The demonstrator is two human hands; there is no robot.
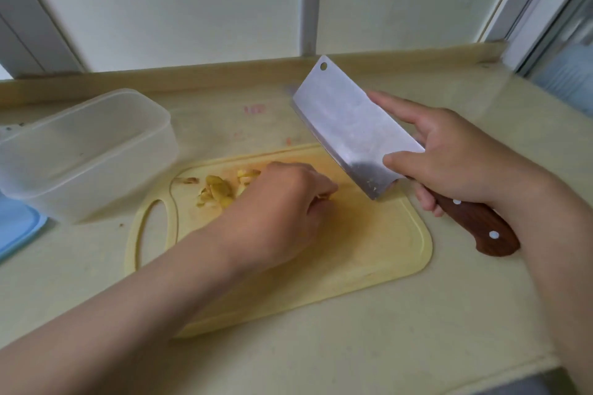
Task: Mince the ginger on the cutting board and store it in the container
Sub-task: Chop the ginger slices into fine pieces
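A yellow cutting board point(353, 250) lies on the counter. Cut ginger pieces point(216, 191) sit near its far left corner. My left hand point(282, 205) rests on the board with fingers curled, pinching a small ginger piece at its fingertips; most of that piece is hidden. My right hand point(449, 154) grips a cleaver point(349, 128) by its wooden handle point(475, 221), index finger along the blade's spine, thumb on its flat. The blade is raised and tilted, its heel just above the board to the right of my left hand. A clear plastic container point(86, 154) stands open, left of the board.
A blue lid point(16, 228) lies at the left edge beside the container. A low wooden ledge point(224, 72) and white wall panels close off the back of the beige counter point(385, 346). The counter's front edge shows at the bottom right.
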